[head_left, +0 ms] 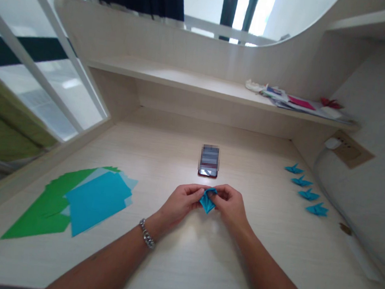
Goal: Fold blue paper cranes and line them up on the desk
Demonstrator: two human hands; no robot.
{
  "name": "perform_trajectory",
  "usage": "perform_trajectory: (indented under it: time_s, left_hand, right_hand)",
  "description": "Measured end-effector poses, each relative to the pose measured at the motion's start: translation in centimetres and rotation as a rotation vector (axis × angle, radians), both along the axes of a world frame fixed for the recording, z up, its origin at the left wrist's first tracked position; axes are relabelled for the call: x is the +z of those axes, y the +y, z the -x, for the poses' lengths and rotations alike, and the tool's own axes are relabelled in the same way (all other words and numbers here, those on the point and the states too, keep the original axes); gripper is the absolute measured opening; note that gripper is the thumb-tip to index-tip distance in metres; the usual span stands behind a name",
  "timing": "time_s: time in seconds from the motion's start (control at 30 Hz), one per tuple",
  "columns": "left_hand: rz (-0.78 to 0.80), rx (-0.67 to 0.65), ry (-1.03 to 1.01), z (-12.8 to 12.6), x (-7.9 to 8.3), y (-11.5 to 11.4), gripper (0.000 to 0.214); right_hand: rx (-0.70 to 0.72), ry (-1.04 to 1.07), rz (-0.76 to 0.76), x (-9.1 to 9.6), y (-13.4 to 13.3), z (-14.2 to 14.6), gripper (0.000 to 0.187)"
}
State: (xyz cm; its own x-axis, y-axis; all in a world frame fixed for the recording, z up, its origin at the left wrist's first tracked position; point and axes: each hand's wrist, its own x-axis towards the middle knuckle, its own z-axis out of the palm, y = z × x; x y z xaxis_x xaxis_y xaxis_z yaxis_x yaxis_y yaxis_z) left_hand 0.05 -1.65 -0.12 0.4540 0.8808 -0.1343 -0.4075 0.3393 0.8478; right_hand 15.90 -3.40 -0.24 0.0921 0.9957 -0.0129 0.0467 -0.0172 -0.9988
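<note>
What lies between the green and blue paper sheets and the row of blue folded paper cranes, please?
In the head view: the left hand and right hand, pinching a partly folded blue paper piece.

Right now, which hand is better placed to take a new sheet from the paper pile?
Probably the left hand: the paper pile lies on its side. The right hand would need to cross. Both pinch the folded paper.
</note>
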Motion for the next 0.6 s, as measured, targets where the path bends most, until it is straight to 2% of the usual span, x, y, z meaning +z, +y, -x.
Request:
perform_trajectory:
  time_s: [0.23,0.6]
  left_hand:
    - [-0.057,0.000,0.070,-0.02,-0.33,0.08,0.026]
    - [-0.105,0.004,0.176,0.11,-0.36,0.13,0.028]
  right_hand:
    - [0.028,0.046,-0.026,-0.47,0.03,0.05,0.021]
    - [0.038,-0.048,-0.044,0.03,-0.29,-0.17,0.018]
